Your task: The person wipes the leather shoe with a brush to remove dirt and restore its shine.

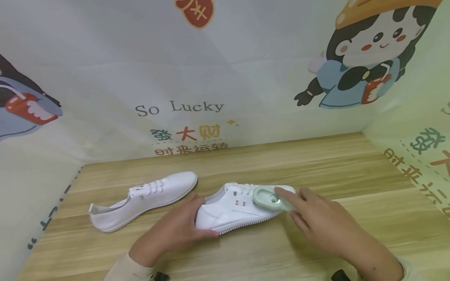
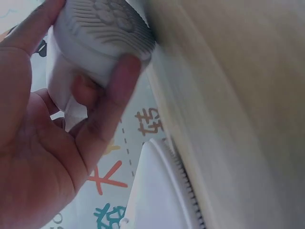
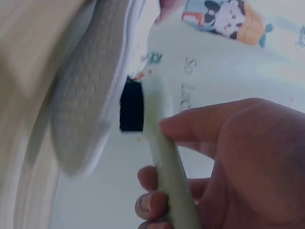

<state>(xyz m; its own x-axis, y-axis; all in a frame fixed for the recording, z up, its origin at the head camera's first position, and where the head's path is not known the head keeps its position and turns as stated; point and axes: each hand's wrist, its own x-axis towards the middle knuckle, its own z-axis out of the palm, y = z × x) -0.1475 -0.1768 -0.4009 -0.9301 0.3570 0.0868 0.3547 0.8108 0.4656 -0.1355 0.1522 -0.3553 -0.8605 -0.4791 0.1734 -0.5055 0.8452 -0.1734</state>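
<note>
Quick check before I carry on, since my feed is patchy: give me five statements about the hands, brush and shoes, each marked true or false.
1. The right hand holds a pale green brush. True.
2. The brush has white bristles. False: they are black bristles.
3. The left hand grips a white shoe by its heel end. True.
4. In the head view, the other shoe is right of the gripped one. False: it is to the left.
5. The backdrop reads "So Lucky". True.

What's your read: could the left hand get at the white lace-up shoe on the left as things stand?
Probably yes: the white lace-up shoe lies near the left hand with nothing visible between, but that hand must first release the other shoe.
</note>
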